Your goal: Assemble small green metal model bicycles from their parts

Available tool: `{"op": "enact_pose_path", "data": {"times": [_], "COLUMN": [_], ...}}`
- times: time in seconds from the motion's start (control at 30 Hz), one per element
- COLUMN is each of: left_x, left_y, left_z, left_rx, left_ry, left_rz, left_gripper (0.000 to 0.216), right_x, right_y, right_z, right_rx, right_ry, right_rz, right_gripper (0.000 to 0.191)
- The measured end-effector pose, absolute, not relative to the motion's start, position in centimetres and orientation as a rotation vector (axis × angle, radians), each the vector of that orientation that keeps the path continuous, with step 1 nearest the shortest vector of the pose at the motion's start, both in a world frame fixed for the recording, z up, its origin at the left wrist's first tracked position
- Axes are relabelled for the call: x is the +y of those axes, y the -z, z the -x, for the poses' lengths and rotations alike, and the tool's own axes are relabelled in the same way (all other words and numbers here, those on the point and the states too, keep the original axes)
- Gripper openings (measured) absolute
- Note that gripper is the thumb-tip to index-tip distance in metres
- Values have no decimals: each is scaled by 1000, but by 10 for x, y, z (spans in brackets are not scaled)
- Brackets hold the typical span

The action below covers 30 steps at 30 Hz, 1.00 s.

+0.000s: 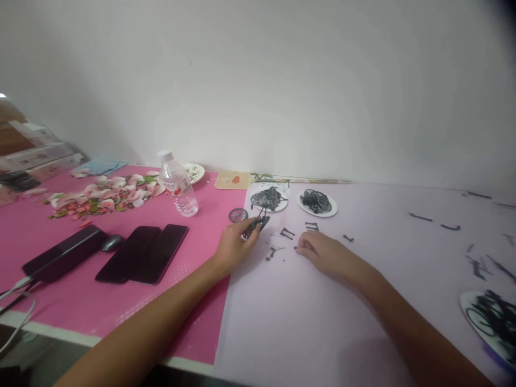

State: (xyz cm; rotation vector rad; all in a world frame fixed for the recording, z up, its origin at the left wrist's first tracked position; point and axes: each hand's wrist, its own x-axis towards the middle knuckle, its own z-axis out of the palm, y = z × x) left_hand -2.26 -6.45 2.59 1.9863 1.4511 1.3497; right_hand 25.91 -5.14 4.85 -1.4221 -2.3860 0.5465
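My left hand (234, 243) is closed around a dark thin-barred model part (263, 219), raised a little over the table. Its exact kind is partly hidden by my fingers. My right hand (320, 251) rests on the pale sheet, fingertips pinched at a tiny black piece (296, 248). Between the hands lie a small black U-shaped piece (287, 233) and a thin branched piece (276, 251). Another U-shaped piece (312, 226) is just beyond my right hand. A small spoked wheel (238, 215) lies left of the held part.
Behind the hands stand two white plates of black parts, one left (282, 205) and one right (332, 208). Another loaded plate (467, 302) is at the right edge. Leftward are a plastic bottle (177, 185), two phones (160, 252), a black case (64, 252) and artificial petals (108, 193).
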Motion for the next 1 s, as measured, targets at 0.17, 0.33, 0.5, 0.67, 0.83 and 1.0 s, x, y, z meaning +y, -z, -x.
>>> {"op": "enact_pose_path", "data": {"times": [0.17, 0.33, 0.5, 0.67, 0.83, 1.0], "left_x": [-66, -70, -71, -73, -76, -77], "left_y": [-27, -30, -28, -27, -26, -23], "left_z": [23, 22, 20, 17, 17, 14], "left_rx": [1456, 1488, 1428, 1402, 1391, 1323], "left_ry": [-1323, -1267, -1270, -1259, -1236, -1273], "left_rz": [-1983, -2027, -2001, -1997, -2045, -2026], "left_gripper": [31, 31, 31, 31, 29, 29], "right_x": [-60, -60, -61, -68, -76, -82], "right_y": [-63, -62, -46, -41, -43, -42], "right_z": [-244, -240, -234, -227, -218, -205], "right_rx": [-2357, -2382, -2324, -2134, -1964, -1919], "right_ry": [-528, -555, -305, -199, -221, -164], "right_rz": [1382, 1258, 990, 884, 871, 725], "right_gripper": [14, 15, 16, 3, 13, 23]}}
